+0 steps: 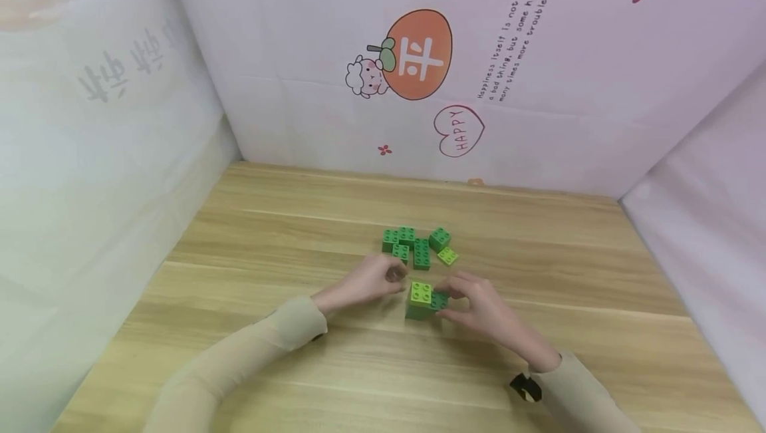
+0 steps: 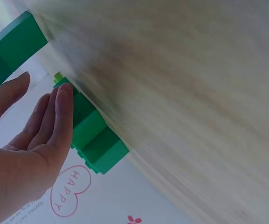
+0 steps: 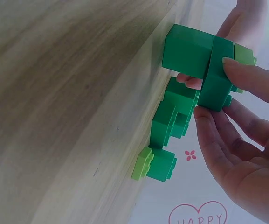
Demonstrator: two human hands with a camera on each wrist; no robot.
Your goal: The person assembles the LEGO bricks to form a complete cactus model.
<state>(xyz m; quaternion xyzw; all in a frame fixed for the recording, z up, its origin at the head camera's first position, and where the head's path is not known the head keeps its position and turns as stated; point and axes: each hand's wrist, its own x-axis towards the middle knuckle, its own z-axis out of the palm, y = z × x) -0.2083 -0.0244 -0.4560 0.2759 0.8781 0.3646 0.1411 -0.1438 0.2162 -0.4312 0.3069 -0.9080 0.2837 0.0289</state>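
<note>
A small stack of toy building bricks stands on the wooden table between the two hands. Its base is a green brick [image 3: 185,51], a longer green brick [image 3: 218,77] sits over that and juts out to the right, and a lime brick [image 1: 421,292] tops it. My right hand [image 1: 479,303] pinches the jutting end of the longer green brick between thumb and fingers. To the left of the stack, my left hand [image 1: 378,279] holds nothing, its fingers loosely bent with a gap to the thumb in the left wrist view.
Just beyond the hands lie several loose green bricks [image 1: 421,253]. A thin lime brick [image 1: 447,256] lies beside another green brick [image 1: 439,239] at the group's right. A printed white cloth [image 1: 299,107] rises along the back and both sides of the wooden table [image 1: 269,220].
</note>
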